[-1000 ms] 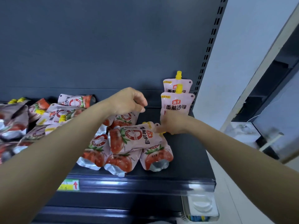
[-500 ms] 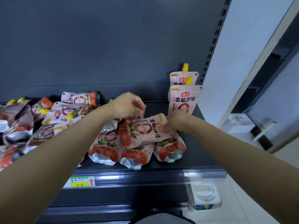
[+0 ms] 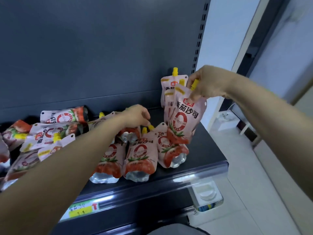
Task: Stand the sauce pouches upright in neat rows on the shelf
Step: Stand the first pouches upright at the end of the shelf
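My right hand (image 3: 205,83) grips a pink tomato-sauce pouch (image 3: 183,116) by its yellow-capped top and holds it upright in the air over the shelf's right end. Behind it two pouches (image 3: 166,85) stand upright against the back panel. My left hand (image 3: 137,116) is curled over the pile, pinching the yellow spout (image 3: 150,127) of a lying pouch (image 3: 140,153). Several more pouches (image 3: 50,133) lie jumbled on the dark shelf (image 3: 205,150).
The dark back panel (image 3: 101,48) rises behind the shelf, with a slotted upright (image 3: 199,36) at its right edge. A yellow price tag (image 3: 81,209) sits on the shelf's front rail. To the right are a white wall and tiled floor (image 3: 245,167).
My right hand has lifted a pouch off the pile and turned it upright near the two standing ones. My left hand shifted slightly right onto a spout. The camera moved closer.
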Action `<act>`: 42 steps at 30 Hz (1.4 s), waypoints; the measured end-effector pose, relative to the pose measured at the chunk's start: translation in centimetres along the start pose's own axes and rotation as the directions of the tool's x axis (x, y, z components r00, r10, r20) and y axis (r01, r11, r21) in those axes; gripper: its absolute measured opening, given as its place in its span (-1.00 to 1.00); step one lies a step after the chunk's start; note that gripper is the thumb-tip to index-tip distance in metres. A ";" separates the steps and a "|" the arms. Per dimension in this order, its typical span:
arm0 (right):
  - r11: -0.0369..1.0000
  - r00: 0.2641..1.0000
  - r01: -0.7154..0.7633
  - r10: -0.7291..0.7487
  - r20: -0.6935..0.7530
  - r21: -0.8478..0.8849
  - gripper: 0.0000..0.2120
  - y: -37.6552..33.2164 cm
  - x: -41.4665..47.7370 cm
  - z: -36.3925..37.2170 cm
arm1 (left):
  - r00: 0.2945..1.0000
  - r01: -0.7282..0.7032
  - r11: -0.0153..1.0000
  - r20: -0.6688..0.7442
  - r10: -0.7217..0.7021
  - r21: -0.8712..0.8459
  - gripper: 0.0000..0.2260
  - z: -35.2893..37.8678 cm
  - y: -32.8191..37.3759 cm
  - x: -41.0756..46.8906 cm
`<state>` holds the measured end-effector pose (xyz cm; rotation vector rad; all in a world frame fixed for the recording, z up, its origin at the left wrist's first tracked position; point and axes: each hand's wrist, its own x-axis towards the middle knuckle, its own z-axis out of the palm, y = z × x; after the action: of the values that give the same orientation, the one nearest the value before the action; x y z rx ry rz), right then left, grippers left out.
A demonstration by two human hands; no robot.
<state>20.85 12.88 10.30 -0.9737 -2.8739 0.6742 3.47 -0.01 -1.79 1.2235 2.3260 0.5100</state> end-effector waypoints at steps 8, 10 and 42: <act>0.978 0.999 -0.032 0.035 0.013 -0.205 -0.79 2.4 0.1 1.4 | 0.982 0.064 0.956 0.150 -0.111 0.285 -0.82 2.2 0.6 2.6; 0.977 0.999 -0.028 0.035 0.028 -0.210 -0.79 3.1 0.5 1.9 | 0.980 0.088 0.940 0.142 -0.141 0.329 -0.74 2.5 0.7 3.2; 0.994 0.981 0.071 -0.084 -0.176 -0.079 -0.73 4.5 3.9 3.6 | 0.972 0.085 0.974 0.197 -0.128 0.210 -0.70 4.1 2.6 4.0</act>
<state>19.66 16.98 4.78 -0.8753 -2.7776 0.4543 5.43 5.20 -4.71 1.1693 2.2869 0.1043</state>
